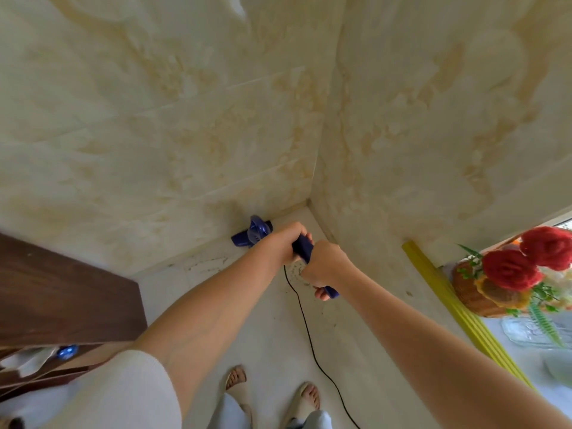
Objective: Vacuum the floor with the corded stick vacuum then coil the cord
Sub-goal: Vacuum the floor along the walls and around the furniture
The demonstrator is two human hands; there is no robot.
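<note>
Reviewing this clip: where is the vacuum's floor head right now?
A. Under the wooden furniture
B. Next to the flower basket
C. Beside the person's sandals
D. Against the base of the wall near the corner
D: the blue floor head sits at the foot of the wall by the corner, while both the left hand and right hand grip the handle.

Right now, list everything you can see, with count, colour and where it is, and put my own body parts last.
Stick vacuum: one, dark blue, head at the wall base near the corner.
Cord: one, black, trailing over the pale floor toward the feet.
Debris: scattered specks, dark, on the floor by the corner.
Cabinet: one, dark brown, left.
Yellow strip: one, right, along the floor.
Flower basket: one, woven, red flowers, right.
Left hand: grips the handle higher up.
Right hand: grips the handle's end.
Feet: two, pale sandals, bottom centre.
</note>
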